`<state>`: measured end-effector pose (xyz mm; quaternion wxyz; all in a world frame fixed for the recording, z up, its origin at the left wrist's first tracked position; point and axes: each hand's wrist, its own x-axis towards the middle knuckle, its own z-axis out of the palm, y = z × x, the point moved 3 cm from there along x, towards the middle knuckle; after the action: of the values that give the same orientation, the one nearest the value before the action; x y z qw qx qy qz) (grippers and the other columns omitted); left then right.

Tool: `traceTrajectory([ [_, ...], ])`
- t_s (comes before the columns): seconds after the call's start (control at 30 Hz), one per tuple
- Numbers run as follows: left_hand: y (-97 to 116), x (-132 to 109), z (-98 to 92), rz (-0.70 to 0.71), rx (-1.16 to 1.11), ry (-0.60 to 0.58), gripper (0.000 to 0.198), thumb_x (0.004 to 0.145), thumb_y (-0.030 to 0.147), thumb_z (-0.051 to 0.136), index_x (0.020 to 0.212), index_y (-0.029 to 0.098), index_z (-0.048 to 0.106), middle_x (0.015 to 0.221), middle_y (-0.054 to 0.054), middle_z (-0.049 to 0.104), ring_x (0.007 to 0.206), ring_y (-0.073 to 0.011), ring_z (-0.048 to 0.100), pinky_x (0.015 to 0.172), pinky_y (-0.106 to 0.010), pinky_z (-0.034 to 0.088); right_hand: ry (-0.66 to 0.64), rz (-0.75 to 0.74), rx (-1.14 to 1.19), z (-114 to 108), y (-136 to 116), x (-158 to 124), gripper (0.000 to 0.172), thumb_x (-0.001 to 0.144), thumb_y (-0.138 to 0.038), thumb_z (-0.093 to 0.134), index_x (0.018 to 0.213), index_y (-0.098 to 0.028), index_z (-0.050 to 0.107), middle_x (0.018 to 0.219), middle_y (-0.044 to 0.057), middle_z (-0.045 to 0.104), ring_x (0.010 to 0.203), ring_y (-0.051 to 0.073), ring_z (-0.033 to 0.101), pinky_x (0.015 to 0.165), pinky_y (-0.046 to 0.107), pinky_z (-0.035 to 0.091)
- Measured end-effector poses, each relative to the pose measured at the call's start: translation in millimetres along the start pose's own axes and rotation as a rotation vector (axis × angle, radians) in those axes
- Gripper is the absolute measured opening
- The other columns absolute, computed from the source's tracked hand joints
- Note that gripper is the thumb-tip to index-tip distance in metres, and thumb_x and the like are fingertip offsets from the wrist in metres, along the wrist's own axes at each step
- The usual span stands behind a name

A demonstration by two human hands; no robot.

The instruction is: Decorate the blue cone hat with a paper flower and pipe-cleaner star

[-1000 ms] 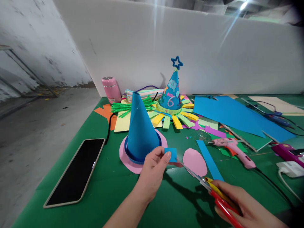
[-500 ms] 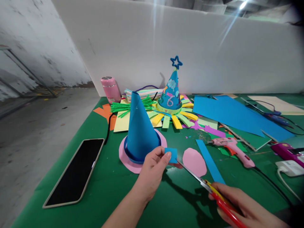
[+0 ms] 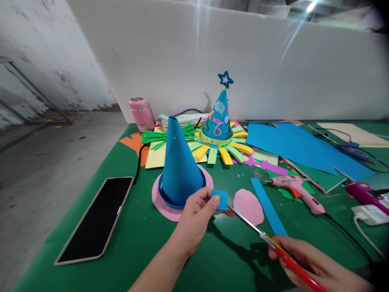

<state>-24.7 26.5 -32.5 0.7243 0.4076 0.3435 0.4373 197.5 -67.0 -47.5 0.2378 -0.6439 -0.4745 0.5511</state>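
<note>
My left hand [image 3: 196, 219] pinches a small blue paper square [image 3: 219, 199] just in front of a plain blue paper cone [image 3: 178, 162] standing on a pink ring base [image 3: 158, 200]. My right hand [image 3: 313, 263] grips red-and-yellow scissors [image 3: 267, 239], whose blades point up-left and reach the lower edge of the square. A pink paper oval [image 3: 248, 206] and a blue paper strip [image 3: 267, 207] lie on the green table [image 3: 142, 243] behind the blades.
A dark phone [image 3: 97, 219] lies at the left. A decorated blue cone hat [image 3: 219, 117] with a star stands at the back amid coloured strips, by a pink flask [image 3: 142, 114]. A large blue sheet [image 3: 298, 146], pink glue gun [image 3: 298, 190] and cables fill the right.
My right hand has slid slightly back and down with the scissors, blades closing at the square. My left hand and the square have stayed put.
</note>
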Motion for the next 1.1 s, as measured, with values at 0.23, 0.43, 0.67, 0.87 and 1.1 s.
traceTrajectory([
  [0.23, -0.6, 0.6, 0.1, 0.000, -0.003, -0.006, 0.012, 0.080, 0.024, 0.049, 0.071, 0.017, 0.053, 0.068, -0.001, 0.063, 0.070, -0.0146, 0.060, 0.072, -0.028, 0.042, 0.008, 0.000, 0.019, 1.3, 1.7, -0.1, 0.040, 0.061, -0.042, 0.067, 0.096, -0.024, 0.065, 0.095, 0.006, 0.068, 0.089, 0.022, 0.061, 0.074, 0.025, 0.050],
  [0.43, 0.2, 0.1, 0.3, 0.004, -0.012, -0.007, 0.012, 0.079, 0.024, 0.049, 0.070, 0.017, 0.053, 0.068, -0.001, 0.064, 0.069, -0.0140, 0.060, 0.071, -0.028, 0.042, 0.066, -0.009, 0.030, 3.3, 1.0, -1.2, 0.039, 0.059, -0.043, 0.068, 0.092, -0.024, 0.066, 0.090, 0.005, 0.069, 0.086, 0.023, 0.062, 0.072, 0.025, 0.050],
  [0.67, 1.5, -0.2, 1.4, -0.007, -0.040, 0.016, 0.011, 0.080, 0.023, 0.049, 0.071, 0.018, 0.052, 0.066, 0.001, 0.064, 0.063, -0.0128, 0.060, 0.067, -0.027, 0.043, 0.044, 0.009, 0.022, 4.4, 3.8, 0.4, 0.044, 0.059, -0.044, 0.067, 0.097, -0.022, 0.063, 0.097, 0.007, 0.066, 0.092, 0.025, 0.059, 0.076, 0.027, 0.048],
  [0.87, 0.2, 0.3, 0.4, -0.009, -0.051, 0.019, 0.010, 0.080, 0.023, 0.049, 0.072, 0.018, 0.052, 0.068, 0.002, 0.063, 0.063, -0.0114, 0.060, 0.067, -0.025, 0.042, -0.094, 0.105, 0.199, 9.5, 6.4, 1.2, 0.038, 0.063, -0.042, 0.067, 0.096, -0.024, 0.063, 0.090, 0.005, 0.065, 0.076, 0.019, 0.061, 0.063, 0.024, 0.049],
  [1.1, 0.6, -0.6, 1.7, -0.015, -0.056, 0.007, 0.012, 0.081, 0.023, 0.049, 0.071, 0.017, 0.052, 0.067, 0.001, 0.063, 0.063, -0.0115, 0.059, 0.067, -0.025, 0.042, -0.247, 0.149, 0.156, 8.8, 10.6, 4.2, 0.038, 0.063, -0.049, 0.063, 0.092, -0.024, 0.063, 0.085, 0.004, 0.060, 0.060, 0.012, 0.054, 0.048, 0.020, 0.042],
])
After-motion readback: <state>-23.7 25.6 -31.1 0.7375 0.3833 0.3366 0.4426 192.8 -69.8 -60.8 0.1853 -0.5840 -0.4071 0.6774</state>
